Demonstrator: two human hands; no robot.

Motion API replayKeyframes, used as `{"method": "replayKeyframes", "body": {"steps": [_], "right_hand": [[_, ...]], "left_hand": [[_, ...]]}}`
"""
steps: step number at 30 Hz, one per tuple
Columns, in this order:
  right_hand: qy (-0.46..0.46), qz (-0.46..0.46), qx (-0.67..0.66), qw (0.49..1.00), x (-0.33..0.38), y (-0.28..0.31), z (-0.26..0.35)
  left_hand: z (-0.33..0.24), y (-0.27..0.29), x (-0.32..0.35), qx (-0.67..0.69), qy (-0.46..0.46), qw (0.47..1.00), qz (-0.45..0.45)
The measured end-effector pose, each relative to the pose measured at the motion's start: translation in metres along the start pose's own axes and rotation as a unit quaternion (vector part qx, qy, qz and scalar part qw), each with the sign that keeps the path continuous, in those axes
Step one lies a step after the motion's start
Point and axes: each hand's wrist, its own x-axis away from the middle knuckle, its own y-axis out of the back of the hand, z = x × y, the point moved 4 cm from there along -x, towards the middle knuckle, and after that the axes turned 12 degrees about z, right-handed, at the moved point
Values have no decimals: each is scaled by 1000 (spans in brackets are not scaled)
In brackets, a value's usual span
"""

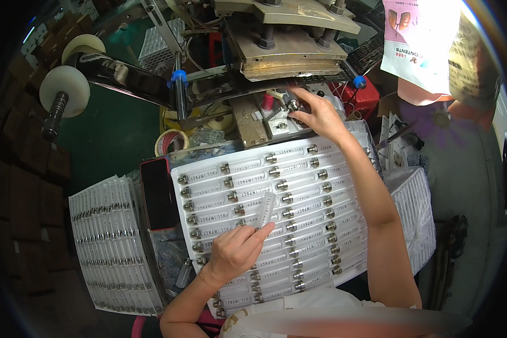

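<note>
The left hand (235,252) rests on a white blister tray (298,169) of small tubes with metal caps, its fingers pinched around one clear tube (265,209) that stands tilted above the tray's middle rows; the right hand (319,114) reaches forward past the tray's far edge, fingertips closed on a small metal cap (292,105) at the press machine (287,53). Left of the tray lie a red phone (158,194) and a stack of filled trays (110,242).
</note>
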Motion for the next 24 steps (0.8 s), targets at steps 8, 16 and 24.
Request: {"method": "replayKeyframes", "body": {"steps": [8,16,24], "right_hand": [[-63,53,-27,996,-1,4,6],[-67,42,-33,996,4,-1,-3],[-35,-58,-1,998,63,48,-34]], "left_hand": [[8,18,-7,241,118,963,-1],[33,22,-15,248,202,944,-76],[57,13,-9,388,277,878,-36]]}}
